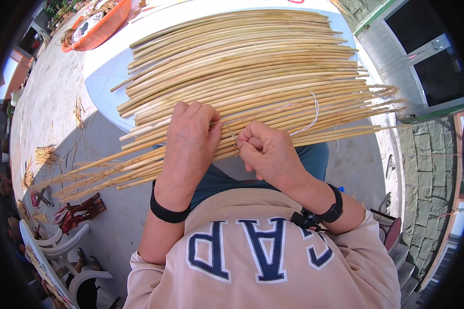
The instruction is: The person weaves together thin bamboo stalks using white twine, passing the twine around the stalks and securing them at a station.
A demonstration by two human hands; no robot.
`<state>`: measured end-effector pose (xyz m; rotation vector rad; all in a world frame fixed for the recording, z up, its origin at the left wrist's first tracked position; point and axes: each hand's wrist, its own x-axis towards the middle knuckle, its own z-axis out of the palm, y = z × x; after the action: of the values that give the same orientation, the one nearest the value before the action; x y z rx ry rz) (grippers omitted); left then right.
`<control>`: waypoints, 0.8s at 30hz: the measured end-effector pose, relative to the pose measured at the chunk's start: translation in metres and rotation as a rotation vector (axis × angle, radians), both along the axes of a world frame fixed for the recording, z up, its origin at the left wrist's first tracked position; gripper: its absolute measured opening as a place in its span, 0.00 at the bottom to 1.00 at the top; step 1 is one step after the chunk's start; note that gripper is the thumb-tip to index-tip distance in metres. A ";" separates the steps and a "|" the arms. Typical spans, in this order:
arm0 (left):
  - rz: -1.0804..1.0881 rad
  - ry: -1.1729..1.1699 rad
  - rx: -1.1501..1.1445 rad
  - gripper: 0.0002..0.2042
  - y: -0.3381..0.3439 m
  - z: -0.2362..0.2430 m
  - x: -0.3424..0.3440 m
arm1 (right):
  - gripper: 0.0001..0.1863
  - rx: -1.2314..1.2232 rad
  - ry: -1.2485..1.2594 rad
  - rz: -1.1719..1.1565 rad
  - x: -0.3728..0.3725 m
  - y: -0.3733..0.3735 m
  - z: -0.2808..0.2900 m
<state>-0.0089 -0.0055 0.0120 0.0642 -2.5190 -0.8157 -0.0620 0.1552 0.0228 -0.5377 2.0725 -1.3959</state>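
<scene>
A mat of long, straw-coloured reed stalks [242, 67] lies side by side across the table, joined by rows of thin thread. My left hand [191, 131] is closed over the near stalks at the mat's front edge, thumb and forefinger pressed together. Just right of it, my right hand [265, 149] is pinched shut on a thin, pale strand [232, 132] that runs up toward my left fingertips. Whether part of it is a needle is too small to tell. A loop of white thread [315, 110] lies loose over the stalks. Feathery tips [87, 180] stick out at left.
The pale blue oval tabletop [105, 77] carries the mat. An orange basin [100, 28] stands at the far left. Lower left are a white plastic chair [69, 244] and a dark red folded item [80, 213]. Reed bundles [46, 154] lie on the concrete. A stone wall [423, 180] is at right.
</scene>
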 end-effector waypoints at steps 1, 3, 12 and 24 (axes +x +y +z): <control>0.000 0.000 0.001 0.06 0.000 0.000 0.000 | 0.03 0.003 0.013 -0.010 0.000 0.000 -0.001; -0.001 0.010 -0.012 0.06 0.000 0.000 0.000 | 0.03 0.002 0.038 -0.028 0.001 -0.002 -0.001; -0.023 0.050 -0.014 0.08 -0.001 -0.003 -0.001 | 0.03 -0.025 0.209 -0.065 0.008 -0.003 -0.012; -0.026 0.108 0.014 0.08 0.002 -0.006 -0.001 | 0.02 -0.054 0.131 -0.080 0.006 -0.003 -0.007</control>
<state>-0.0095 -0.0040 0.0058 -0.0072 -2.4176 -0.8245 -0.0563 0.1520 0.0154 -0.5885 2.1860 -1.5016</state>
